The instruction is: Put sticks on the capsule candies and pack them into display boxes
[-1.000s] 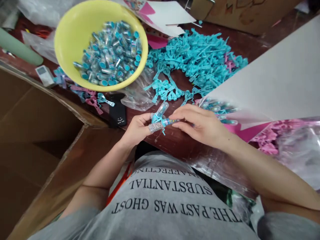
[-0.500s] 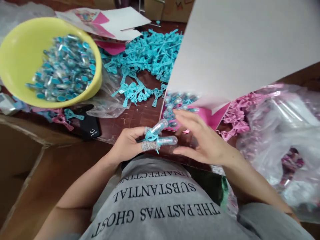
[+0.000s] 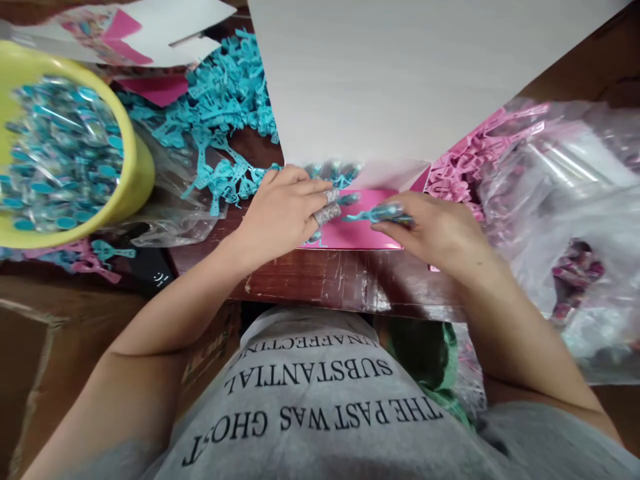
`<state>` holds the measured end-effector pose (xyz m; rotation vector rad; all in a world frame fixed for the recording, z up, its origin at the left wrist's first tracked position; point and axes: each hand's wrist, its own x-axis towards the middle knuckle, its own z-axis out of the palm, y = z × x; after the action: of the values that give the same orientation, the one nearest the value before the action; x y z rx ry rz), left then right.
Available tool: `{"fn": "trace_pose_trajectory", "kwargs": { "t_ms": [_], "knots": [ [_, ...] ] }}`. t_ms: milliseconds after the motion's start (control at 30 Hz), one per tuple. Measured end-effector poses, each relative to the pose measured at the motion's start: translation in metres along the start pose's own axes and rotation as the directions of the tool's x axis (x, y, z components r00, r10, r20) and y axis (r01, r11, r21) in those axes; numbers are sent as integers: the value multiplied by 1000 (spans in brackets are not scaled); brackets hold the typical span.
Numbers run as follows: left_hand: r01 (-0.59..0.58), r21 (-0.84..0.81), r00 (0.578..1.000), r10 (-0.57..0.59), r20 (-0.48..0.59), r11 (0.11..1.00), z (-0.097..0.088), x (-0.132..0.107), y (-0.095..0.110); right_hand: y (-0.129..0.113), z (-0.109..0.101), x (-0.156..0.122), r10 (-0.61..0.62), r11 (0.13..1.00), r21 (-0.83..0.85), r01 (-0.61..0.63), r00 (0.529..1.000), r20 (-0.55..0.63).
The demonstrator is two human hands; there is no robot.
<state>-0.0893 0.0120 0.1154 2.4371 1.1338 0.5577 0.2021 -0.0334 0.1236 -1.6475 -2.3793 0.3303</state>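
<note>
Over the left part of a pink box (image 3: 367,233), my left hand (image 3: 280,217) lies palm down with its fingers stretched out. Grey wrapping covers two of its digits. Clear capped tubes with turquoise plastic pieces (image 3: 343,180) lie in the box beside and beyond those fingers; what is under the palm is hidden. At the box's right side, my right hand (image 3: 440,230) is closed on clear tubes with turquoise plastic pieces (image 3: 385,213), one piece pointing left above the pink bottom. The tall white lid (image 3: 390,80) stands up behind.
Left stands a yellow basin (image 3: 137,167) full of turquoise-capped tubes. Turquoise plastic pieces (image 3: 230,93) are heaped behind my left hand, pink pieces (image 3: 460,167) right of the box. A clear plastic bag (image 3: 590,267) fills the right side. A black phone-like object (image 3: 155,273) lies near the table edge.
The tubes that my left hand held are no longer seen there; that hand moved forward onto the box. My right hand, empty before, now holds tubes over the box. The view shifted right.
</note>
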Motion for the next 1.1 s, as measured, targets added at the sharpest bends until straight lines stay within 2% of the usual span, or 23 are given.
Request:
{"fn": "trace_pose_trajectory", "kwargs": {
  "t_ms": [100, 233, 333, 467, 600, 700, 833, 1100],
  "knots": [
    [49, 150, 995, -62, 84, 988, 2, 22, -2, -8, 19, 23, -36, 990, -136, 43, 998, 50],
    [70, 252, 988, -103, 119, 965, 4, 28, -2, -23, 22, 46, -92, 977, -179, 113, 988, 123],
    [67, 218, 992, -89, 92, 974, 6, 23, -5, -29, 15, 54, -142, 967, -188, 173, 976, 167],
    [28, 144, 1000, -29, 4, 989, 8, 11, -13, -28, 10, 57, -123, 961, -219, 169, 970, 209],
    [-37, 102, 999, 36, 10, 994, 11, -2, -22, -26, 13, 58, -118, 973, -164, 163, 960, 254],
    [-30, 87, 1000, 30, -1, 996, 12, -7, -27, -29, 18, 57, -77, 983, -147, 110, 973, 217],
    [-15, 101, 998, 21, -51, 995, 12, -10, -27, -29, 19, 55, -25, 976, -208, 67, 980, 200],
    [2, 112, 998, 6, -69, 994, 9, -10, -24, -29, 16, 52, -52, 970, -223, 102, 973, 223]
  ]
}}
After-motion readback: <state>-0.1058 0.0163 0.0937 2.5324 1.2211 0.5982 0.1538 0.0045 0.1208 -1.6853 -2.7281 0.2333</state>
